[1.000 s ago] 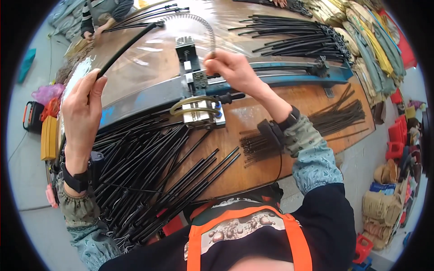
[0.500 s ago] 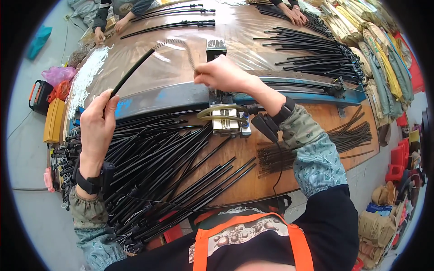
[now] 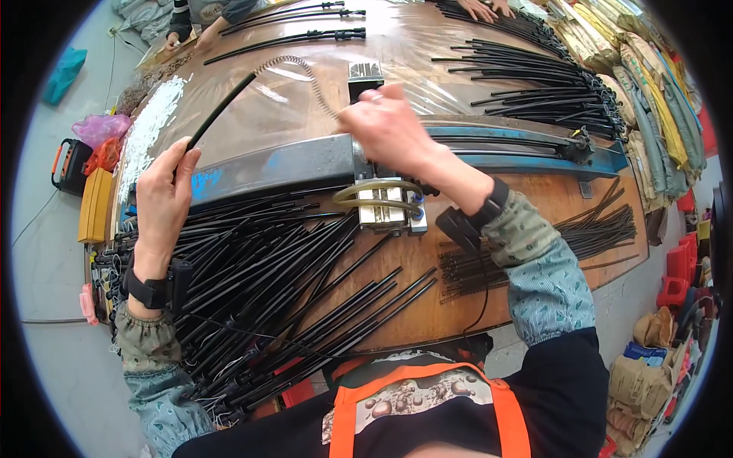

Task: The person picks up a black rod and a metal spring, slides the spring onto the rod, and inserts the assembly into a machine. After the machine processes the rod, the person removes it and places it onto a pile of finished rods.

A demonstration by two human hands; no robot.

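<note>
In my left hand (image 3: pixel 164 198) a thin black tube (image 3: pixel 221 111) is gripped near its lower end, slanting up and away. From the tube's far end a thin coil spring (image 3: pixel 287 59) arches over and runs down to my right hand (image 3: pixel 389 126). The fingers of that hand are closed at the spring's other end; the exact grip is partly hidden. Behind my right wrist and just below it sits a small metal clamp device (image 3: pixel 382 204) with a looped yellowish hose, fixed by the long metal beam (image 3: pixel 275 164).
Many black tubes (image 3: pixel 252 267) lie heaped at the near left. Bundles of loose springs (image 3: pixel 595 233) rest at the right. More black tubes (image 3: pixel 534 65) are laid out at the far right. White pieces (image 3: pixel 156 126) are piled far left. Two other people's hands (image 3: pixel 477 11) work across the table.
My right hand has moved a little to the right, drawing the spring's end along. The tube now curves slightly toward the spring. Hands across the table have shifted.
</note>
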